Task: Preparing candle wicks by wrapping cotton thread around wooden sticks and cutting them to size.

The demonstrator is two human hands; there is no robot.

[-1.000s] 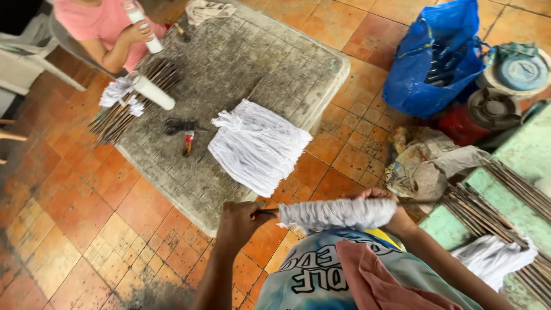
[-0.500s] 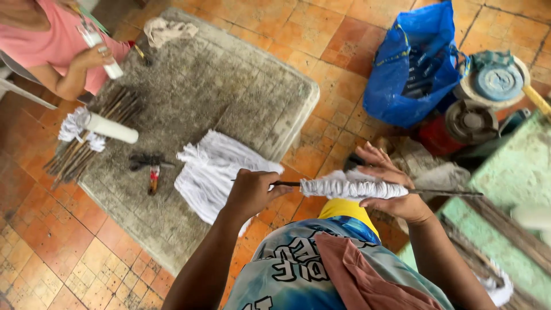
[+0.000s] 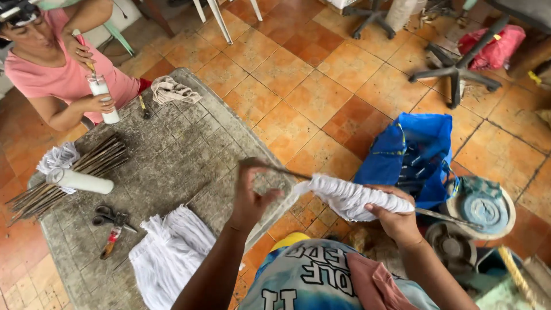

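Note:
My left hand (image 3: pixel 249 195) pinches the near end of a thin dark stick (image 3: pixel 275 169). Around the stick's middle sits a thick roll of white fringed paper (image 3: pixel 347 197), and my right hand (image 3: pixel 396 221) grips the roll's right end from below. The stick's far tip (image 3: pixel 453 219) pokes out past my right hand toward the round lids. A stack of white fringed paper (image 3: pixel 169 261) lies on the grey table (image 3: pixel 195 149) just left of my left arm.
A person in a pink shirt (image 3: pixel 54 74) sits across the table holding a white tube (image 3: pixel 104 97). On the table lie a bundle of sticks (image 3: pixel 69 178), another white tube (image 3: pixel 80 181), scissors (image 3: pixel 109 216) and a cloth (image 3: pixel 175 90). A blue bag (image 3: pixel 410 155) stands on the tiled floor.
The view has tilted up and shifted. My hands raised the stick and tilted it, left end higher. My right hand closed around the roll's end; the other person lifted the tube.

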